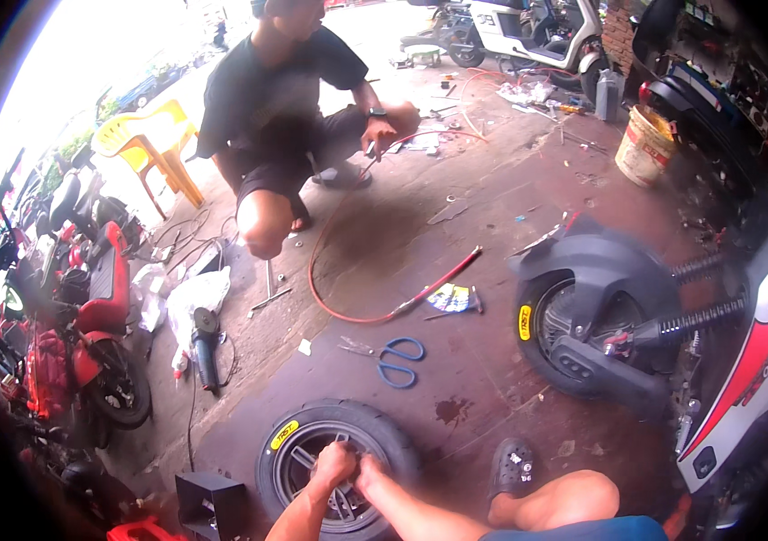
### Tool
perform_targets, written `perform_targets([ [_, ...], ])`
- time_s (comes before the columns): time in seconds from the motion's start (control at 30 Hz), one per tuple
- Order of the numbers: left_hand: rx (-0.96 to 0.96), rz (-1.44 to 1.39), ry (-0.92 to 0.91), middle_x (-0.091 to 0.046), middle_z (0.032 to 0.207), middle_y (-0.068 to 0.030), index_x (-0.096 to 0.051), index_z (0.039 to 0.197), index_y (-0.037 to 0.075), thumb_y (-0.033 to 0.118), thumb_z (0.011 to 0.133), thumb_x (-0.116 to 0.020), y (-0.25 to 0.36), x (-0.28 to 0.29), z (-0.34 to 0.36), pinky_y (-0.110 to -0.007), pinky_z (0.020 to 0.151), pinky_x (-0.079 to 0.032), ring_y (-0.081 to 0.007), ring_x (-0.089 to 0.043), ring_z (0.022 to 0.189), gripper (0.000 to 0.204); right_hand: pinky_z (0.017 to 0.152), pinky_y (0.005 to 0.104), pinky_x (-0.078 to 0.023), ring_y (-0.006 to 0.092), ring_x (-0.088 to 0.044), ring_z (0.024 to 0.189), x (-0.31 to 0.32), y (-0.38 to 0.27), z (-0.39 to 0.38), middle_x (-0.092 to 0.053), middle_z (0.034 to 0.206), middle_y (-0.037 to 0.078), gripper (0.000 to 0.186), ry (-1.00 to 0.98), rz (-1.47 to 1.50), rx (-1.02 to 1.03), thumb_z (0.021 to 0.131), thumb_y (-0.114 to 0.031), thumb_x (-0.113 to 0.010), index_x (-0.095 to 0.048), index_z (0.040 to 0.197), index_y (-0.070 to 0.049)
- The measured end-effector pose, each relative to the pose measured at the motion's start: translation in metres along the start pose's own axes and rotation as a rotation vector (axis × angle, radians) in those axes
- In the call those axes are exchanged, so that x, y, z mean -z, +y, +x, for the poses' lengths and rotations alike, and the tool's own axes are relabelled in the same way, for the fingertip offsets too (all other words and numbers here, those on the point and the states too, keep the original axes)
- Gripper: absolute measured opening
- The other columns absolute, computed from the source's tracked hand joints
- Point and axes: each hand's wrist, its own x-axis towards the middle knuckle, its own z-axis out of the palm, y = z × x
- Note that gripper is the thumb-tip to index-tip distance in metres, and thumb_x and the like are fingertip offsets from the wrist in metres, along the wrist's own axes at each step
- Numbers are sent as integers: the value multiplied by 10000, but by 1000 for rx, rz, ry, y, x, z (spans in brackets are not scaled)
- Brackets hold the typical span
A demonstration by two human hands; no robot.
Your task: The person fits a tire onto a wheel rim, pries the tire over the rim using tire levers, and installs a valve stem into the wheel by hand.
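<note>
A scooter wheel (pixel 402 444) with a black tyre and a yellow label lies flat on the floor in front of me. Over its spoked rim, close to the hub, my left hand (pixel 335 462) is closed with the knuckles up. My right hand (pixel 370 472) is right beside it, fingers curled down toward the hub. Whatever the two hands grip there is too small or hidden to make out. Blue-handled scissors (pixel 399 362) lie on the floor beyond the wheel.
A person (pixel 276 99) squats ahead, near a red air hose (pixel 321 298). An angle grinder (pixel 205 347) lies at left by plastic bags. To the right stands a scooter's rear wheel (pixel 564 329). A black box (pixel 211 505) sits left of the tyre. Further back are a yellow chair (pixel 150 144) and a bucket (pixel 645 144).
</note>
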Motion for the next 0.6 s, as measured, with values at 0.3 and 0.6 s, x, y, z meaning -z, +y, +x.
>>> perform_targets([
  [0.3,-127,260,61,-674,851,-189,-701,856,81,190,725,-595,10,17,-7,-449,729,-527,-371,-659,825,200,545,333,-477,204,-597,688,-24,-19,-55,-627,828,69,272,27,-29,-103,938,-232,-364,-589,921,-79],
  [0.6,19,236,-49,-679,849,-189,-714,886,57,233,745,-631,13,19,0,-417,763,-529,-333,-670,820,240,565,363,-515,210,-615,687,-27,-22,-54,-636,831,68,252,-2,-10,-175,945,-254,-414,-590,978,-78],
])
